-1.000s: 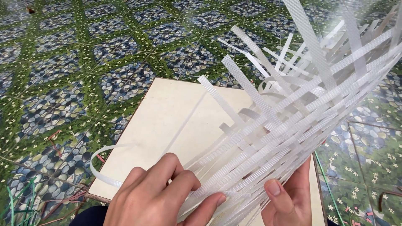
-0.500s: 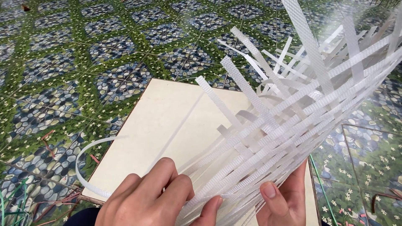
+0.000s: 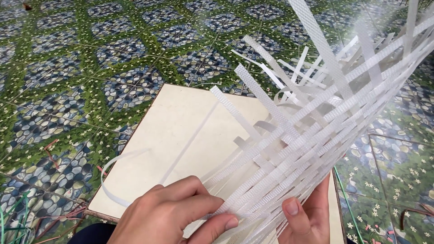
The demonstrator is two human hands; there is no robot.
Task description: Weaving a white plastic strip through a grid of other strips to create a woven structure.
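Down at the bottom edge, the left hand (image 3: 174,214) closes its grip on the near ends of the woven white strips (image 3: 312,131), wrist cut off. Beneath it lies a cream board (image 3: 181,135) on the tiled floor (image 3: 68,68). Right of it, the right hand (image 3: 307,217) pinches the same strips, palm hidden behind the weave.

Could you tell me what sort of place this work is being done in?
Probably a home or small craft space, worked at floor level: a patterned tiled floor, a plain pale board laid on it, and both hands, left hand and right hand, holding half-woven white plastic strips.
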